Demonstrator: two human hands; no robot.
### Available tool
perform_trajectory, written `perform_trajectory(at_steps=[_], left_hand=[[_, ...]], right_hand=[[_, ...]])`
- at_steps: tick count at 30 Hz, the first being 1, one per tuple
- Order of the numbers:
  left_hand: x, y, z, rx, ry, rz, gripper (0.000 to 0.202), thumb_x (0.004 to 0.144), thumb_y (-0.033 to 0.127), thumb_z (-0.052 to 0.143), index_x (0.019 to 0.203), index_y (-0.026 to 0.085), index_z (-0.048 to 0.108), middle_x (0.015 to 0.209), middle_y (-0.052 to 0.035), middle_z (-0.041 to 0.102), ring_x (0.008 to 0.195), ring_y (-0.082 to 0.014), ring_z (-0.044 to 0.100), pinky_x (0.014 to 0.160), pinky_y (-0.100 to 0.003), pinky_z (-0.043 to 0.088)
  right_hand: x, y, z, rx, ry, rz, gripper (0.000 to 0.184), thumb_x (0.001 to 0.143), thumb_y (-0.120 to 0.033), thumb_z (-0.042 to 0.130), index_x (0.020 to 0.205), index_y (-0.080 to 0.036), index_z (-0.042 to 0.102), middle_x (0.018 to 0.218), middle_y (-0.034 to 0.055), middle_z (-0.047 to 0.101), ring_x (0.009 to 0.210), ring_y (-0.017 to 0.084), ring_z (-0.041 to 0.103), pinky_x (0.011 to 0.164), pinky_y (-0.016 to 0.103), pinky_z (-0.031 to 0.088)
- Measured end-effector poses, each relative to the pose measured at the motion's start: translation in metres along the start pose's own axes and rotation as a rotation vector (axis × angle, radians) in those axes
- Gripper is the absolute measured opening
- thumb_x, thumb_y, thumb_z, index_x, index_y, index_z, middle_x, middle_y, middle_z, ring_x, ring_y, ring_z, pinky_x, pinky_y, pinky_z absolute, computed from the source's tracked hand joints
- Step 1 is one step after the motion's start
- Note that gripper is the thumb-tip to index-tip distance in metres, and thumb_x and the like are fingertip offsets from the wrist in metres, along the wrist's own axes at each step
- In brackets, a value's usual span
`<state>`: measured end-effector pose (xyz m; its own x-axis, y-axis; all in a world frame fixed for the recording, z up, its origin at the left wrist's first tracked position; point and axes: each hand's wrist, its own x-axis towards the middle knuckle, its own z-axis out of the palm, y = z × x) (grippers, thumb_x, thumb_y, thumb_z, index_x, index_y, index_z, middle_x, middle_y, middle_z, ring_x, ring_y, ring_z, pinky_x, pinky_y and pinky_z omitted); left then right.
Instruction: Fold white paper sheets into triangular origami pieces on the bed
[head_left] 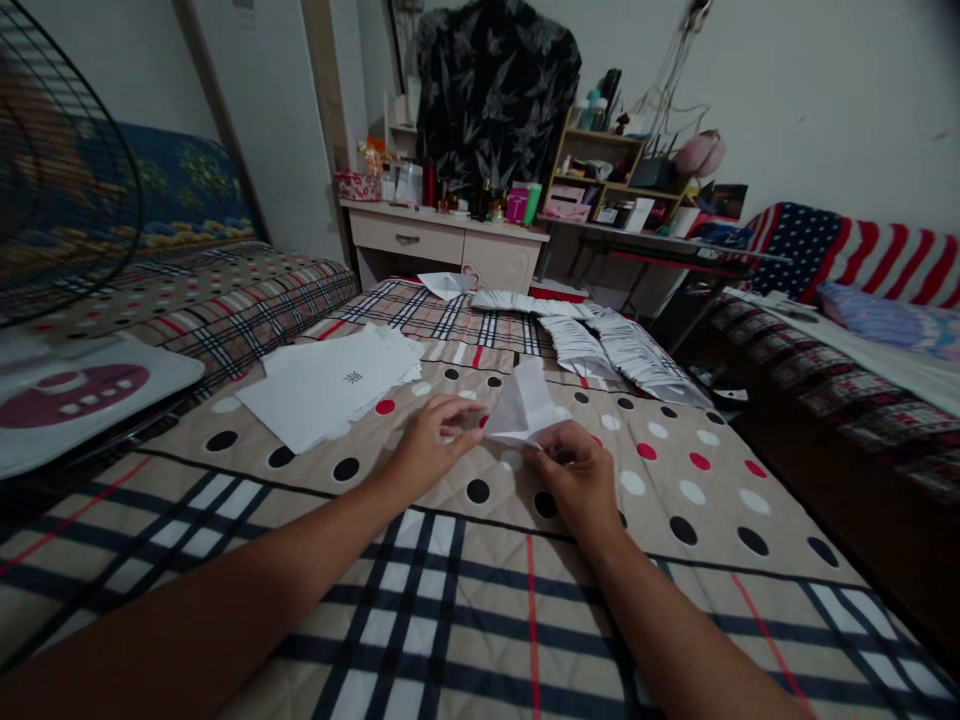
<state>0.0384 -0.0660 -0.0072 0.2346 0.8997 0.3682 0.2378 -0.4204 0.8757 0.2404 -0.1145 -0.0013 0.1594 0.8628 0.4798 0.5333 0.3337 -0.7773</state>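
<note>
A folded sheet of white paper [523, 402] stands partly raised in front of me, creased into a pointed, triangular shape. Thumb and fingers of my left hand [436, 440] close on its left corner. On the lower right edge, my right hand [576, 468] pinches the paper, with its other fingers curled under. To the left lies a loose stack of flat white sheets [330, 385]; the top one bears a small dark printed mark. Farther off to the right, long rows of folded white papers [634, 345] lie packed closely together.
Everything rests on a quilted bedspread [480, 580] with checks and dots. Another folded paper [446, 285] lies at its far edge. A fan [67, 170] and a white-and-pink plastic table [97, 395] stand at left. Behind are a drawer cabinet [435, 240] and a cluttered shelf [600, 170].
</note>
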Motion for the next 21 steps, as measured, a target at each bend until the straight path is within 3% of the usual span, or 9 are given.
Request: perform_trajectory(at_steps=[5,10,15,18,21], left_hand=[[0.002,0.001,0.002,0.077,-0.107,0.022,0.027,0.075,0.019,0.067,0.102,0.016,0.070,0.093,-0.0043,0.071,0.083,-0.0159,0.066,0.080,-0.030,0.054],[0.012,-0.005,0.006,0.115,-0.064,-0.073,0.023,0.074,0.021,0.067,0.096,0.015,0.067,0.066,0.0021,0.065,0.061,-0.0124,0.061,0.059,-0.023,0.048],[0.024,-0.006,0.006,0.343,-0.017,-0.021,0.036,0.070,0.016,0.070,0.104,0.018,0.058,0.076,0.0021,0.064,0.061,-0.0116,0.059,0.059,-0.024,0.046],[0.027,-0.001,0.005,0.540,-0.089,0.060,0.027,0.073,0.026,0.070,0.098,0.020,0.061,0.087,-0.0018,0.065,0.073,-0.0151,0.060,0.069,-0.028,0.048],[0.028,0.004,0.005,0.624,-0.166,0.063,0.045,0.068,0.038,0.075,0.106,0.020,0.061,0.096,-0.0046,0.065,0.079,-0.0193,0.061,0.071,-0.031,0.049]], right_hand=[[-0.003,0.006,0.002,-0.054,-0.173,0.082,0.004,0.075,-0.023,0.067,0.073,-0.020,0.068,0.068,0.0001,0.065,0.060,0.014,0.056,0.055,0.025,0.041],[-0.002,0.004,0.002,-0.051,-0.297,0.015,0.013,0.076,-0.017,0.065,0.082,-0.022,0.075,0.084,0.0029,0.074,0.082,0.020,0.066,0.075,0.031,0.050],[-0.002,0.006,0.004,-0.055,-0.397,-0.137,0.031,0.074,-0.005,0.061,0.092,-0.027,0.077,0.099,0.0015,0.075,0.096,0.020,0.066,0.091,0.037,0.048],[-0.003,0.007,0.005,-0.082,-0.406,-0.161,0.037,0.073,-0.001,0.059,0.092,-0.027,0.077,0.101,0.0011,0.074,0.097,0.021,0.065,0.090,0.039,0.048],[-0.004,0.007,0.005,-0.095,-0.392,-0.174,0.037,0.073,0.000,0.057,0.090,-0.026,0.077,0.099,0.0015,0.075,0.093,0.021,0.065,0.087,0.039,0.049]])
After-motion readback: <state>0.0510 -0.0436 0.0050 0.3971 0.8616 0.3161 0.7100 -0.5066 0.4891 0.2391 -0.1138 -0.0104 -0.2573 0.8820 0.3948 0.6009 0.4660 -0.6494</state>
